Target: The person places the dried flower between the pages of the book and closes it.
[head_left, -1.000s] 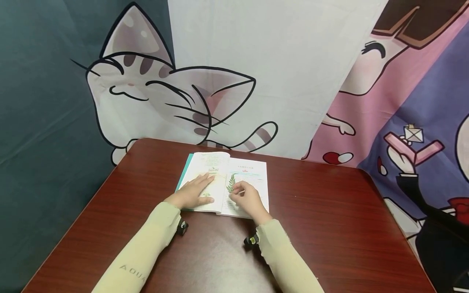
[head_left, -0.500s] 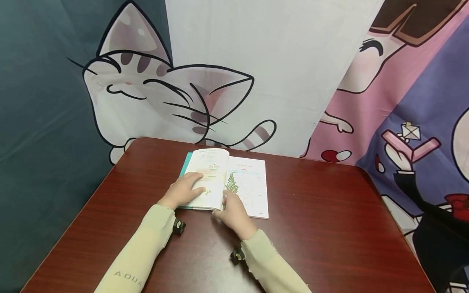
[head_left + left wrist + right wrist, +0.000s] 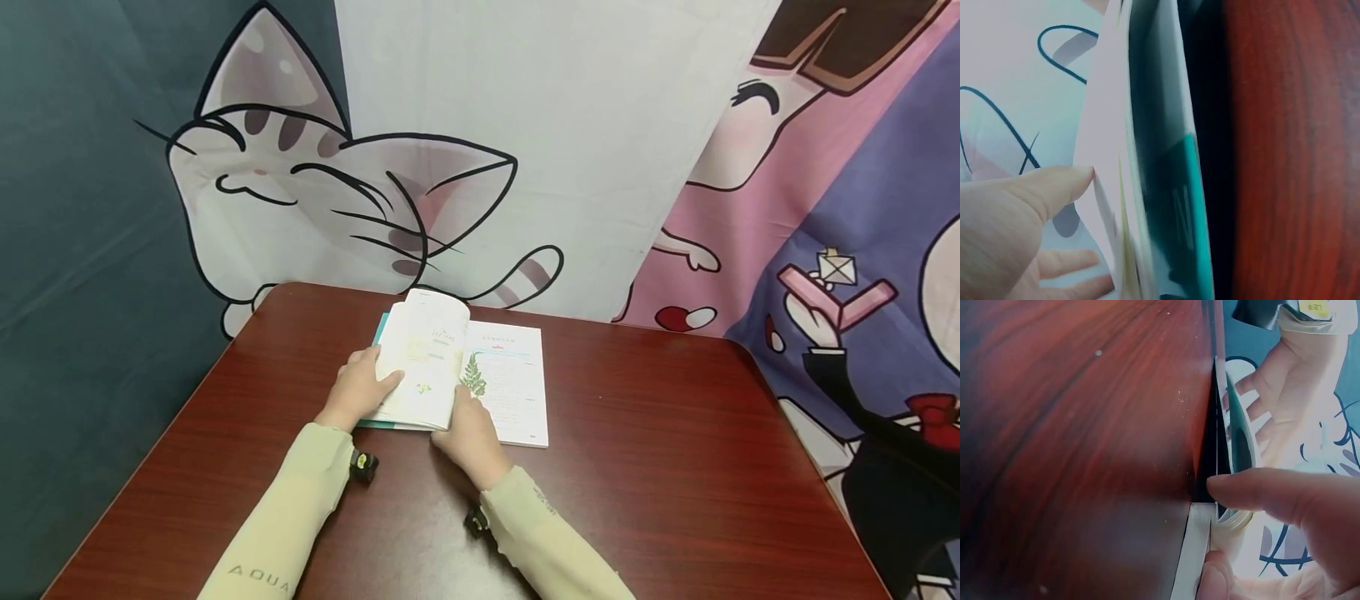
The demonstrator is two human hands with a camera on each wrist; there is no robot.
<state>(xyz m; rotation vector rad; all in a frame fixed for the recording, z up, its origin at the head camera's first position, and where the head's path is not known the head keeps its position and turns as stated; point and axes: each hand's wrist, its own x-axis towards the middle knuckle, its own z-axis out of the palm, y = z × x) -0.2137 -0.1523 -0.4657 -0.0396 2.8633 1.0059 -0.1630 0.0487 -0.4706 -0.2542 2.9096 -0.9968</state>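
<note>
Left pages have lifted since earlier; your left hand (image 3: 358, 390) grips that half of the book (image 3: 510, 392), your right hand (image 3: 467, 433) seemingly pinches its near edge; close gently over the fern.

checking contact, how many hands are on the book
2. The left hand holds the book's lifted left pages; the right hand grips its near edge at the spine.

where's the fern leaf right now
In the head view the fern leaf lies on the open book, on its right-hand page by the spine, just beyond the right hand and beside the pages the left hand lifts.
</note>
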